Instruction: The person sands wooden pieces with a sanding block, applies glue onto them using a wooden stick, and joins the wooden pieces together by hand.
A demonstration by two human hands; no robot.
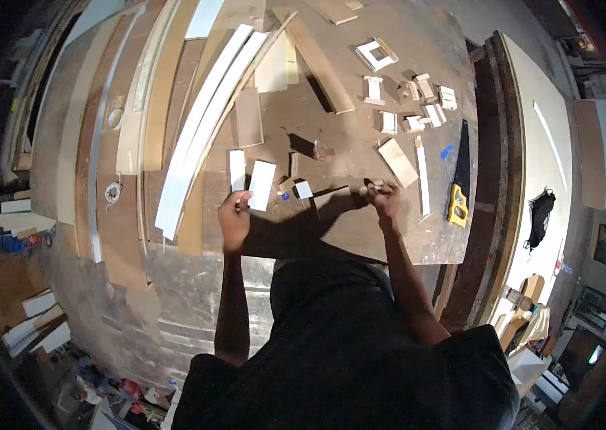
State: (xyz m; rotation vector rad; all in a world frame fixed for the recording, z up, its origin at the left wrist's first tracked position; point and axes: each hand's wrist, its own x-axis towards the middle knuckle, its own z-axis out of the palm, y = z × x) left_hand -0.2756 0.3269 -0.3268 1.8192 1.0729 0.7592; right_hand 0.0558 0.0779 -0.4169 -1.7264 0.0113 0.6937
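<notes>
My left hand (234, 222) is closed near the front of the wooden worktable, its fingertips curled together. Just beyond those fingertips are a narrow white piece (237, 170) and a wider white board piece (262, 185); I cannot tell whether the fingers touch either one. My right hand (386, 201) is pinched above the table's right half, and whatever lies in its fingers is too small to make out. Between the hands sit a small white-topped block (303, 190) and a blue round object (284, 196). Shadows fall across this area.
Long white strips (202, 136) and boards cover the table's left side. Small wooden assemblies (417, 100) cluster at the back right. Close to the right edge lies a handsaw with a yellow handle (458, 206). A wooden block (397, 163) rests beyond my right hand.
</notes>
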